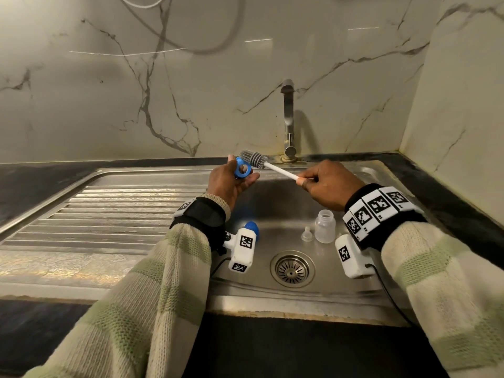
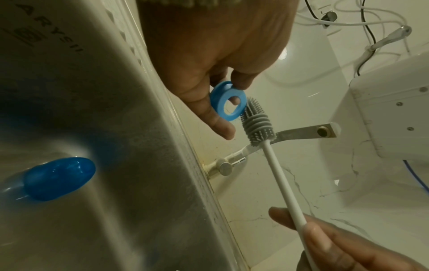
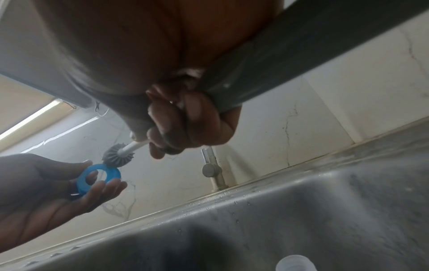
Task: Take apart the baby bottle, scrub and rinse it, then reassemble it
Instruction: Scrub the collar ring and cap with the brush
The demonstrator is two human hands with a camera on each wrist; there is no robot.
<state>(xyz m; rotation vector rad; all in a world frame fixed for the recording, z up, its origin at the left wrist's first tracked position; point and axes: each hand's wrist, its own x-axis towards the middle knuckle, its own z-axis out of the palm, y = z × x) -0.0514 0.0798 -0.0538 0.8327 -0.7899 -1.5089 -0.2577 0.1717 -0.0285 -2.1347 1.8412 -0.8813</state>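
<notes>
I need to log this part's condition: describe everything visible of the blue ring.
The ring is a blue collar, plastic by its look, with a flat face, a wide round hole and a short side wall. It is off the bottle, which stands in the sink. The left hand pinches it by its rim above the basin, face turned toward the right hand. The grey brush head touches its outer edge.

Cream-green striped knit sleeves; black wristbands (white tagged camera blocks).
</notes>
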